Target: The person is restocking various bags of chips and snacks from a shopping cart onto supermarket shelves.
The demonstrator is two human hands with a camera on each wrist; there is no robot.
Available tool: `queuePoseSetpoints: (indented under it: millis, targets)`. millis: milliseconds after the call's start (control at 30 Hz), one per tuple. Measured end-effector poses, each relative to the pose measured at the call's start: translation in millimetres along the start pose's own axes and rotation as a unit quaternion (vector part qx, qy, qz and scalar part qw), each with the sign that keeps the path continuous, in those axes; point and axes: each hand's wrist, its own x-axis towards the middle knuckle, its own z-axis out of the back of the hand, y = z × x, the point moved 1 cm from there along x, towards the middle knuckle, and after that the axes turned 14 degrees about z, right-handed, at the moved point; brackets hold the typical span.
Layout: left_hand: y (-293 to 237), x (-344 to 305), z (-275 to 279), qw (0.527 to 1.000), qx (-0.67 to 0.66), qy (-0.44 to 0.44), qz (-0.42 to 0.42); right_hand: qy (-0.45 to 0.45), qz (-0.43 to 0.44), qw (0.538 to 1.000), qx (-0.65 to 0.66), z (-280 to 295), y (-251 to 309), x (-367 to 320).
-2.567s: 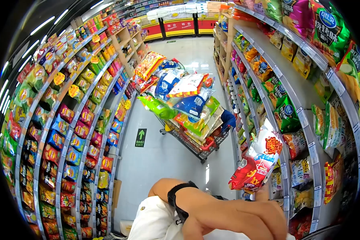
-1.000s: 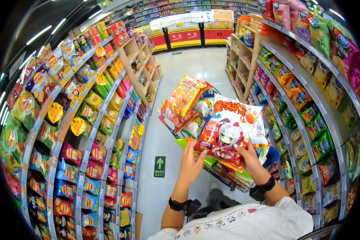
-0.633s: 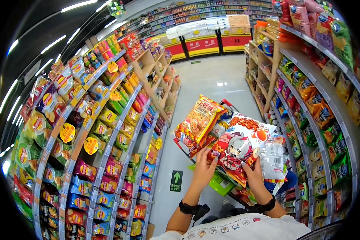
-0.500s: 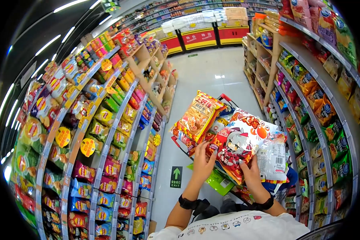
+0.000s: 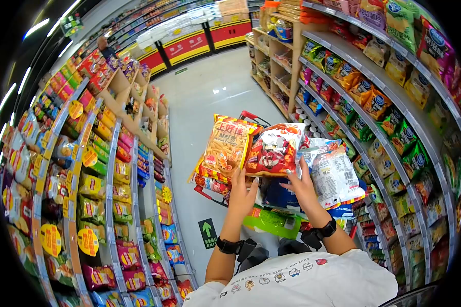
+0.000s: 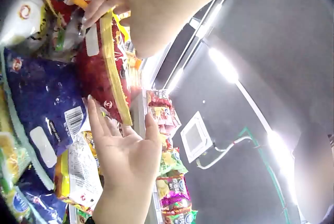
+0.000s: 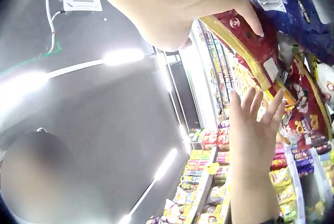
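A red-and-white snack bag with a cartoon figure lies on the heaped shopping cart, whose red rim shows beyond it. My left hand is at the bag's near left corner, its fingers stretched forward. At the near right corner is my right hand, fingers straight and spread, palm turned inward in the left wrist view. A yellow-orange snack bag lies left of it, a white snack bag with a barcode to the right. Between my hands shows a dark blue bag. Nearest my body is a green bag.
Shelves of chip bags line the left side, and more snack shelves run close along the right. Wooden racks stand farther ahead. Red-and-yellow promotion bins cross the aisle's end, with a person near them.
Earlier one hand was in front of a red-and-white bag by the right shelf; then both hands held that bag over the cart. Now it lies farther forward, and my fingers have opened from it.
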Motion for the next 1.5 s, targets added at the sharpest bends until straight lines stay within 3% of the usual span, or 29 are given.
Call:
queuePoseSetpoints:
  millis: [200,300,467,567,600,633,667,700,767,867,967,1100,1200,1267,1333,1500]
  targets:
    - [8.3,-7.4,10.7,0.997,-0.014,0.036,-0.071,0.000,0.085,0.980,-0.180,-2.4,-15.5,-17.7]
    - [-10.2,-13.7,21.4,0.995,-0.073,0.069,0.009,0.000,0.091,0.969,-0.231,0.2,-13.5,-32.1]
    - [-36.0,-27.4,21.8,0.994,-0.084,0.040,-0.058,0.001,0.121,0.962,-0.246,9.1,-6.9,-63.7]
    - [-72.1,-39.3,23.6,0.982,-0.100,0.067,-0.145,0.014,0.157,0.942,-0.297,12.9,18.9,-81.3]
    - [-90.3,-43.8,25.9,0.966,-0.169,0.114,-0.158,0.014,0.178,0.935,-0.307,16.8,26.6,-88.9]
    - [-103.3,-47.4,25.7,0.942,-0.224,0.191,-0.164,0.017,0.197,0.927,-0.317,22.0,33.2,-97.3]
    - [-118.9,-53.0,23.0,0.866,-0.370,0.315,-0.121,-0.007,0.211,0.926,-0.312,28.3,38.6,-107.0]
    - [-136.4,-61.8,21.3,0.749,-0.501,0.428,-0.073,-0.006,0.223,0.917,-0.331,35.8,44.8,-118.2]
    - [-179.5,-83.0,32.0,0.646,-0.527,0.546,-0.082,-0.014,0.248,0.895,-0.372,55.5,61.3,-143.1]
    - [-242.0,-145.2,42.7,0.460,-0.542,0.675,-0.198,-0.031,0.221,0.892,-0.393,100.2,71.2,-187.7]
    - [-294.7,-203.5,38.0,0.357,-0.536,0.702,-0.304,-0.078,0.212,0.876,-0.427,136.9,91.0,-247.2]
    - [-329.7,-287.7,-21.5,0.157,-0.626,0.671,-0.365,-0.150,0.194,0.849,-0.467,187.6,122.7,-329.8]
    - [-349.6,-335.6,-54.6,0.090,-0.617,0.704,-0.340,-0.237,0.173,0.825,-0.483,222.5,144.3,-395.0]
    - [-361.4,-371.7,-54.9,0.116,-0.620,0.725,-0.277,-0.290,0.153,0.819,-0.470,240.5,153.4,-433.1]
    - [-368.1,-398.4,-62.7,0.105,-0.618,0.742,-0.237,-0.327,0.149,0.796,-0.488,255.3,162.8,-464.9]
    - [-398.9,-450.3,-117.0,-0.077,-0.597,0.760,-0.243,-0.414,0.134,0.725,-0.534,272.4,186.3,-532.8]
